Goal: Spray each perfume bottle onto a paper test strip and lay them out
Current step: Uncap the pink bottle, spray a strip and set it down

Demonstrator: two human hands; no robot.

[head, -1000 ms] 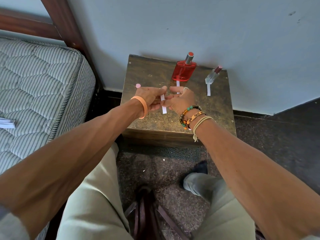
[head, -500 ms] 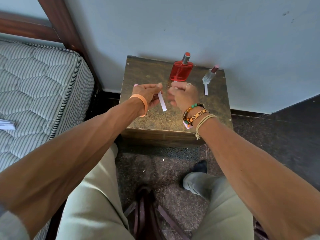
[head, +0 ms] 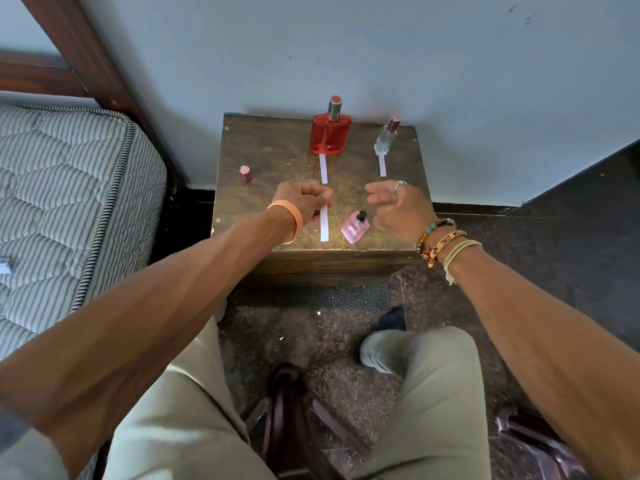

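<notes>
My left hand (head: 304, 201) pinches the top of a white paper strip (head: 324, 226) that hangs down over the small brown table (head: 277, 147). A small pink perfume bottle (head: 354, 227) with a black sprayer stands uncapped just right of the strip. My right hand (head: 398, 209) hovers beside that bottle, fingers relaxed and holding nothing. At the back stands a red perfume bottle (head: 329, 132) with a strip (head: 323, 172) laid in front of it. A slim clear bottle (head: 385, 140) at the back right also has a strip (head: 382, 168) before it.
A small pink cap (head: 245, 174) stands at the table's left. A striped mattress (head: 69, 188) with a wooden bed frame lies to the left, a pale wall behind. Below are my knees, a dark chair edge (head: 287, 403) and speckled floor.
My right hand has let go of the pink bottle, which now stands on the table, and has drawn away to the right. My left hand still pinches the strip.
</notes>
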